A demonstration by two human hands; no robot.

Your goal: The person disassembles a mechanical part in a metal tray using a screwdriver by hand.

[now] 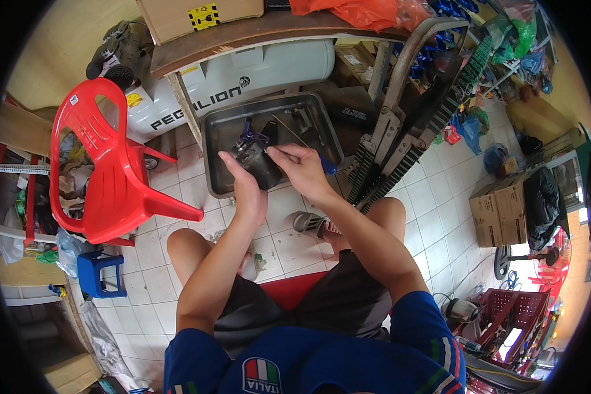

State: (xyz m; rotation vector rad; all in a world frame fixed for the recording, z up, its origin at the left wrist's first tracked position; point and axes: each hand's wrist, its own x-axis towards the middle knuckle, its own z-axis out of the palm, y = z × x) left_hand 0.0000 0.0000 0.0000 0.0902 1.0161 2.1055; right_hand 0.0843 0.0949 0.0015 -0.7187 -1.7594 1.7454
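Between both hands, over the near side of a dark metal tray [208,154], is a dark cylindrical metal part [264,173]. My left hand [244,187] grips its left side, with the thumb pointing up. From the right, my right hand [302,172] holds it near the upper rim with thumb and fingers. Just beyond the cylinder, a purple metal piece [251,133] lies in the tray among dark parts. A screwdriver with a blue handle [328,164] leans across the tray's right side, its handle partly behind my right hand. Fine detail inside the cylinder is hard to make out.
On the left stands a red plastic chair [105,164], with a blue stool [102,274] below it. A grey air tank [243,79] lies under a wooden bench [262,43]. Black metal frames with springs [400,125] lean right of the tray. Cardboard boxes [499,213] stand farther right.
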